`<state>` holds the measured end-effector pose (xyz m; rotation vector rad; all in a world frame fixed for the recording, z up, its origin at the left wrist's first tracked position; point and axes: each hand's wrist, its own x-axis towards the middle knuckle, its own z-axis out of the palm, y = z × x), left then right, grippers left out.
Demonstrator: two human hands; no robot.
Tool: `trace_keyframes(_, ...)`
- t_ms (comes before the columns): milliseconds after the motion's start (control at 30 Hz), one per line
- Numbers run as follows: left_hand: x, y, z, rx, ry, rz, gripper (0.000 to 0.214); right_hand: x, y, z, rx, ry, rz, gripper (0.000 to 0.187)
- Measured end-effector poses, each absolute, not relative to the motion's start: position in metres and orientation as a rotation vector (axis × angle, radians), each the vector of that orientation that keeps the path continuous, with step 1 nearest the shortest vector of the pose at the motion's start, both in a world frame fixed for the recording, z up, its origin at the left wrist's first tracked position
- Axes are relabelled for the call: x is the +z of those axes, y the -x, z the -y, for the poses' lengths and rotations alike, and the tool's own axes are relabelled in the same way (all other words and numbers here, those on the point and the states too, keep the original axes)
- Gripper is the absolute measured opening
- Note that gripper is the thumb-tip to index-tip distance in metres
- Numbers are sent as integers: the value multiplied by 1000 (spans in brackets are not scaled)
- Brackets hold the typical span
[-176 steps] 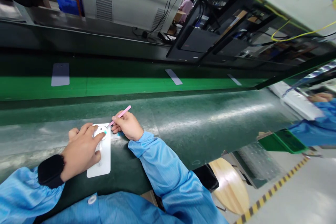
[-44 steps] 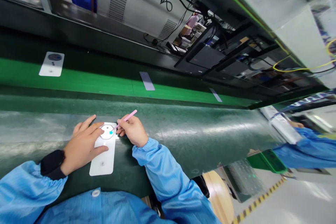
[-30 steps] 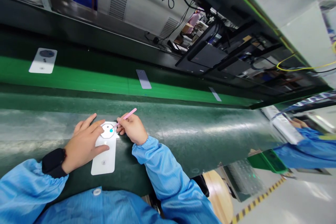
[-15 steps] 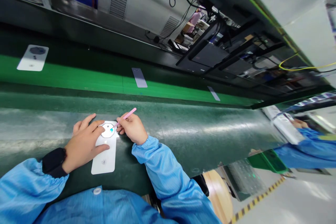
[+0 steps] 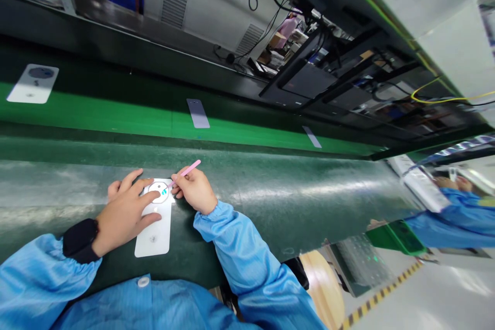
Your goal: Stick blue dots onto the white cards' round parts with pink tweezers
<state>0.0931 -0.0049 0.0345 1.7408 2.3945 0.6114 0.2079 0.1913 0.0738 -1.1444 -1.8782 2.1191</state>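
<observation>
A white rectangular card point(image 5: 153, 232) lies on the dark green belt point(image 5: 270, 191), with a round disc point(image 5: 158, 192) at its far end and a small teal mark on the disc. My left hand point(image 5: 122, 214) rests on the card with fingers spread, the index finger reaching the disc. A black wrist band point(image 5: 80, 240) circles that wrist. My right hand point(image 5: 195, 191) pinches a pink stick point(image 5: 185, 171) like a pen, and its thin tip meets the disc beside the teal mark.
Several similar cards point(image 5: 33, 84) ride on a bright green strip beyond the belt. A co-worker's hand point(image 5: 450, 183) and blue sleeve are at the far right. A green tray point(image 5: 394, 237), a round wooden stool point(image 5: 323, 289) and yellow-black floor tape lie lower right.
The cards on the far green strip have slid left. My hands and the pink stick stay almost still, with the stick's tip on the disc. The co-worker's hand has shifted slightly.
</observation>
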Motion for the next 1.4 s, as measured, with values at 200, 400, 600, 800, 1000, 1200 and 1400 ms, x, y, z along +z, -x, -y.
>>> trace_keyframes(200,39,-94,3,508,-1762,-2397,31,72,-209,-192,2139,1097,1870,32)
trace_keyframes(400,40,-95,3,459,-1767,-2408,31,77,-207,-190,2109,1146,1889,27)
trace_keyframes(600,41,-96,4,447,-1749,-2410,35,77,-208,-190,2080,1142,1927,28)
trace_keyframes(800,53,-104,-1,328,-1637,-2415,39,73,-208,-190,2071,1124,1937,28)
trace_keyframes(1000,69,-112,-9,198,-1524,-2416,43,67,-209,-190,2089,1082,1870,26)
trace_keyframes(1200,63,-109,-7,234,-1562,-2441,45,57,-209,-193,2164,1018,1666,38)
trace_keyframes(1400,58,-105,-6,215,-1610,-2498,44,54,-207,-193,2211,980,1658,38)
